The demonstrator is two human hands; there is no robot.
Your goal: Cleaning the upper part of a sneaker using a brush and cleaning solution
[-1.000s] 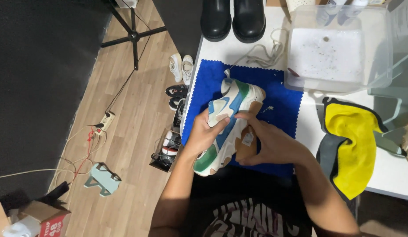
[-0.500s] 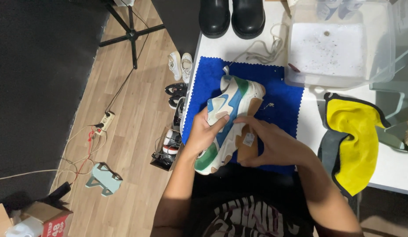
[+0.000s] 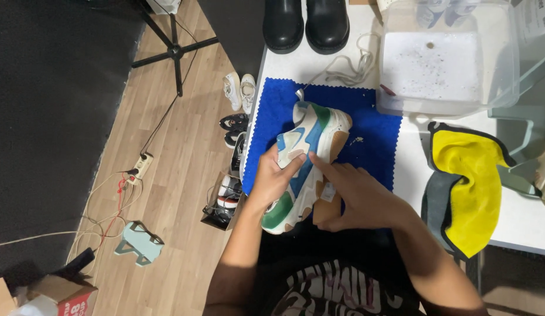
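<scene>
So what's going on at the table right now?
A person holds a multicoloured sneaker in both hands over a blue cloth on the white table. The left hand grips its side; the right hand presses a small tan block against the sole. A yellow cloth lies to the right.

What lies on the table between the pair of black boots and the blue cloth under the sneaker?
In the head view, a loose tangle of white shoelace lies on the white table between the black boots and the blue cloth.
</scene>
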